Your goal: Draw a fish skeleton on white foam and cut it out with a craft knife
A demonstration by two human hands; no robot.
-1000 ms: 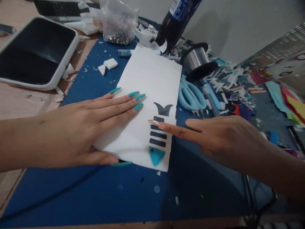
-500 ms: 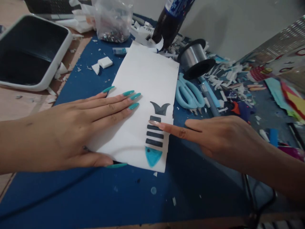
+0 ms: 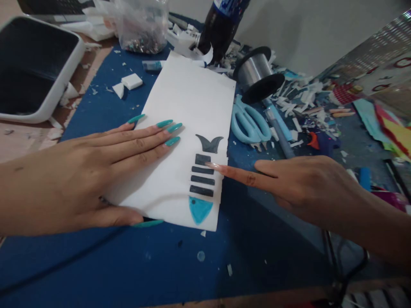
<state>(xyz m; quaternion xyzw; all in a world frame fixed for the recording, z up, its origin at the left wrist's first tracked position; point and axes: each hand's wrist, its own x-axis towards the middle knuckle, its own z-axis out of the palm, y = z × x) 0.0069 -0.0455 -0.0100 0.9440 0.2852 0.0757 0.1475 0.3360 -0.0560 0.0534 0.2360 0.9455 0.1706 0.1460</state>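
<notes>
A white foam-like sheet (image 3: pixel 189 94) lies on the blue mat. My left hand (image 3: pixel 86 167) rests flat across its left side, fingers stretched out, with long teal nails. Near the sheet's right edge is a fish-skeleton figure: a dark tail (image 3: pixel 210 144), several dark bars (image 3: pixel 201 191) and a blue head (image 3: pixel 200 209) with a dark eye at the bottom. My right hand (image 3: pixel 295 179) comes in from the right, its index finger extended and the other fingers curled under, holding nothing visible. Its pale nail tip is over the upper bars; whether it touches them I cannot tell.
Light-blue scissors (image 3: pixel 250 124) and a spool of clear line (image 3: pixel 257 73) lie right of the sheet, before a heap of white scraps (image 3: pixel 300 98). Behind stand a dark bottle (image 3: pixel 221 30) and a plastic bag of beads (image 3: pixel 141 34). A phone (image 3: pixel 35 68) lies left on the blue mat's (image 3: pixel 128 269) far side.
The view has shifted slightly, so most things sit further left. My right index fingertip has slid a little to the right across the bars. My left hand stays flat on the sheet.
</notes>
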